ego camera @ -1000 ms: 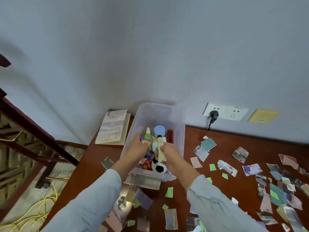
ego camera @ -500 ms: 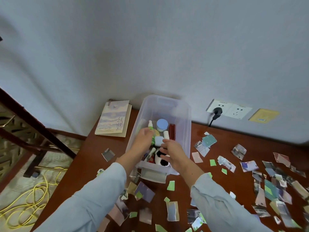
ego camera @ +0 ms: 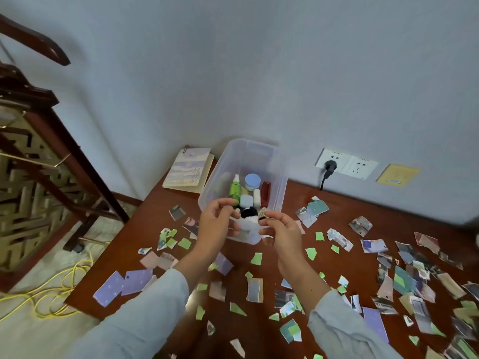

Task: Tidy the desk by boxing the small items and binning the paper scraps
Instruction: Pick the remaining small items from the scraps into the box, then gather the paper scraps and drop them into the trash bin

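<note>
1. A brown desk [ego camera: 344,213] stands against a pale wall, with paper scraps [ego camera: 255,290] strewn from its left edge to its right.
2. The clear box [ego camera: 259,147] sits at the back, just beside a notebook [ego camera: 189,168]. The small items lie inside it: a green bottle [ego camera: 234,189], a blue jar [ego camera: 252,181], a red case [ego camera: 266,190] and a panda toy [ego camera: 249,213].
3. My left hand [ego camera: 217,229] and right hand [ego camera: 282,234] hover at the box's near end. The fingers are loosely curled and hold nothing I can make out. I cannot tell whether they touch the rim.
4. I judge the boxing done, as I see no small item loose on the desk. The scraps are untouched.
5. Next come the scraps. They lie flat and thin, so I would sweep them into a pile rather than pinch each one. No bin is in view, so I must find it first.
</note>
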Available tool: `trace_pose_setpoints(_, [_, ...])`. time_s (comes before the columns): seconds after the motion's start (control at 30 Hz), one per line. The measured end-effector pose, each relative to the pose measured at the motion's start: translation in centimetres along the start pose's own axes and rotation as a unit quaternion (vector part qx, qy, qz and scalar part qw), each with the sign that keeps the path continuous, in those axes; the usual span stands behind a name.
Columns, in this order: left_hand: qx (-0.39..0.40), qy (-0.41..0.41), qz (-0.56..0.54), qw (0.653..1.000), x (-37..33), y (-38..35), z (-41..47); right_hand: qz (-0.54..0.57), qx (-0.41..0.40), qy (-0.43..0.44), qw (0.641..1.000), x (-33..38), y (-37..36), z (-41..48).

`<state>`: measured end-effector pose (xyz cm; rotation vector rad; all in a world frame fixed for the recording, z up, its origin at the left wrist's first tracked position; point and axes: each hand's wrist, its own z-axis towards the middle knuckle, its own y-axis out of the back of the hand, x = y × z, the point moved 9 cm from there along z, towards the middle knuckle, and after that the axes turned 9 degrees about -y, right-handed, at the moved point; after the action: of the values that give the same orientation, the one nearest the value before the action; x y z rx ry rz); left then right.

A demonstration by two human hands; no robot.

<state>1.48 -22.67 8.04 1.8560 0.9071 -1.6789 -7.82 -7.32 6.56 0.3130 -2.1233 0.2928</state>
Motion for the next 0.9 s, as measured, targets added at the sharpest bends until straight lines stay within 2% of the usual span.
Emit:
trace_pose_setpoints(0.47, [-0.017,0.107,0.058,0.992,8.5,3.0,-11.0,-0.143,0.081,-0.085,0.983,-10.5,2.6,-4.3])
trace_pose_setpoints(0.67, [-0.029,0.140,0.113,0.983,12.8,5.2,-14.3,-0.271,0.128,-0.094,0.949,-15.2,2.6,-5.9])
trace_pose_setpoints(0.9, [-0.020,0.148,0.200,0.969,16.4,6.9,-17.1,-0.421,0.159,-0.055,0.891,-19.0,2.3,-6.4])
